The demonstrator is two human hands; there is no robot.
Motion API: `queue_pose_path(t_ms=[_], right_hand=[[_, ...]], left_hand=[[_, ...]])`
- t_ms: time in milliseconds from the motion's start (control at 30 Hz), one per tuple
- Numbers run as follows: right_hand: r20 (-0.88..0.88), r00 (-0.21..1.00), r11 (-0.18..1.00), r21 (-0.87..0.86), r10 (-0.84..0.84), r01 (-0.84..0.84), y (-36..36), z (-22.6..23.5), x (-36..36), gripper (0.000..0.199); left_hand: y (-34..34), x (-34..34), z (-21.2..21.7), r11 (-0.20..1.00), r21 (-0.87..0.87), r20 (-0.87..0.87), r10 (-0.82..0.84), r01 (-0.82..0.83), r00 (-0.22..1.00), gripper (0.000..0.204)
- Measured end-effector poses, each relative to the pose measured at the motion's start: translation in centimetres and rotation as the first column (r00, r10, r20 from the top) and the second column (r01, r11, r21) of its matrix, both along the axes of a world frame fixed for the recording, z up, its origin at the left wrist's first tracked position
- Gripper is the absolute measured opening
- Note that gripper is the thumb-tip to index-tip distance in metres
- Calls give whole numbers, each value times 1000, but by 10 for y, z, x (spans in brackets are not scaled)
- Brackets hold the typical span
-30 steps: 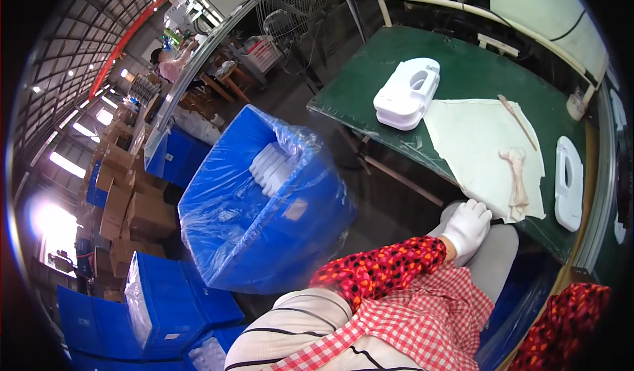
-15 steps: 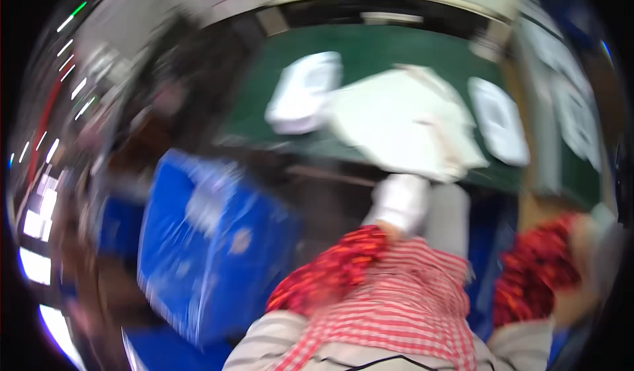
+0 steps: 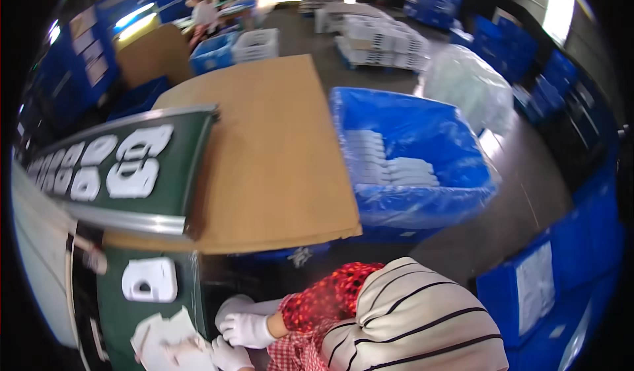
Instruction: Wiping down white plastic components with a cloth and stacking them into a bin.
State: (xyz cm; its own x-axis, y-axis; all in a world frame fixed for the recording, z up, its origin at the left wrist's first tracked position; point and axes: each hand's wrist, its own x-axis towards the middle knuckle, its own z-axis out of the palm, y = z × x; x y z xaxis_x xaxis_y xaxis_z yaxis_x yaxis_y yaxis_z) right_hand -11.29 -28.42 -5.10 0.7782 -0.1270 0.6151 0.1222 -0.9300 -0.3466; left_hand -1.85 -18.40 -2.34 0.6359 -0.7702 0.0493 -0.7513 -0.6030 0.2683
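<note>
Both my hands wear white gloves and are close together at the bottom of the view. My right hand [image 3: 247, 330] has its fingers curled together, its arm in a red patterned sleeve cover [image 3: 333, 298]. Just below it, my left hand [image 3: 231, 356] is partly cut off by the lower edge, fingers bent in. Whatever either holds is hidden. Beside the left hand, loose white pieces [image 3: 165, 348] lie on the green belt [image 3: 122, 321]. Farther up the belt sits a white moulded piece with an arched opening [image 3: 150, 280]. A pale grey rounded thing [image 3: 231, 306] shows behind my right hand.
A brown board [image 3: 277, 153] lies ahead, beside a second green belt [image 3: 168, 189] carrying several white moulded pieces. To its right stands a blue bin [image 3: 419, 202] lined with clear plastic, with stacked white pieces inside. Blue containers [image 3: 574, 225] line the right; a person [image 3: 203, 15] is far off.
The view has swung round, so the green belt has gone from the centre to the lower left. My right hand, earlier apart at the far right, is now beside my left.
</note>
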Motion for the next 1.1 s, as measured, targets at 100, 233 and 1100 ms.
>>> queue_pose_path(t_ms=[100,233,1100], right_hand=[[68,998,999,33,-7,5,-3,-5,11,12],[102,995,997,82,-21,13,-9,-5,14,12],[-579,661,878,327,478,-349,-125,-345,34,34]], left_hand=[[2,7,-5,981,-73,243,-157,180,957,14],[-3,4,6,977,-60,305,-179,207,935,18],[57,11,26,938,-128,-112,309,-322,944,13]])
